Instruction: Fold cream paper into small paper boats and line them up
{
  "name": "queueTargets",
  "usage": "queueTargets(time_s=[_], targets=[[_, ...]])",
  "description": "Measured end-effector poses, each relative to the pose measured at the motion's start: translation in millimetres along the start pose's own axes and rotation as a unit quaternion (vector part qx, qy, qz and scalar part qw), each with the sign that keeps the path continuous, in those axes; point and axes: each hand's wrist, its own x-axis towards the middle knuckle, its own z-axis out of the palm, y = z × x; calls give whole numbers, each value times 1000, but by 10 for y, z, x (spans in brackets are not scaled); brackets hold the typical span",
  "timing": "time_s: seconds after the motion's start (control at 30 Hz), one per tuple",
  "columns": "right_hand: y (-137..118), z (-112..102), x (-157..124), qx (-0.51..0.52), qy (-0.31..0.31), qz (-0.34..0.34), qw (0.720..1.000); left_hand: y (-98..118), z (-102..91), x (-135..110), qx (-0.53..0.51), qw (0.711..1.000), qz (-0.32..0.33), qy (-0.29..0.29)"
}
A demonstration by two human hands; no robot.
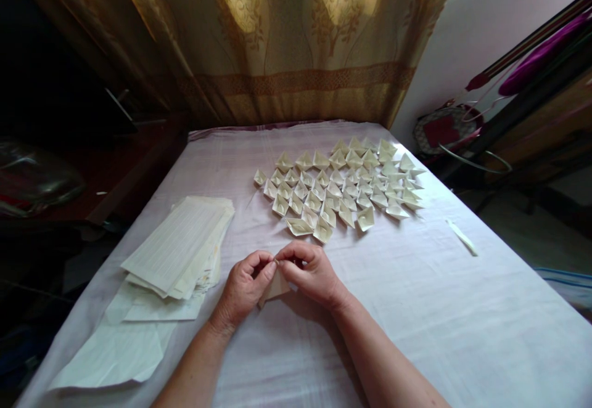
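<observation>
My left hand (250, 281) and my right hand (312, 269) meet near the middle of the table. Between them is a small folded piece of paper (276, 286), its top pinched by the thumbs and forefingers of both hands. The lower part of the paper shows below my fingers as a pale brown, pointed shape; its upper part is mostly hidden. Just beyond my hands sit many small folded paper boats (324, 195), packed closely together in rows. To the left lies a stack of lined paper sheets (178, 244), with looser sheets (120, 340) spread under its near side.
A white cloth (416, 309) covers the table. One narrow paper strip (462, 238) lies near the right edge. A patterned curtain (296, 38) hangs behind the far edge. Dark wooden furniture (106, 192) stands at the left; a bag (446, 130) is beyond the right side.
</observation>
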Motion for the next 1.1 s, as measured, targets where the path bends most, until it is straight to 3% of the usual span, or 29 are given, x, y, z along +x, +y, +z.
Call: queueTargets(time_s=[0.37,0.5,0.67,0.9,1.0,1.1], targets=[[4,12,6,23,-43,84,995,-54,45,3,63,997,35,20],[25,4,13,23,-15,77,997,-28,41,4,52,998,33,14],[58,-25,24,92,23,131,987,-28,26,16,94,993,57,43],[29,-118,26,117,-32,165,979,-54,16,18,135,985,78,77],[45,-148,29,121,-31,178,976,-77,14,11,100,991,55,66],[70,-156,42,148,-8,189,971,-62,-4,3,-13,997,-2,76]])
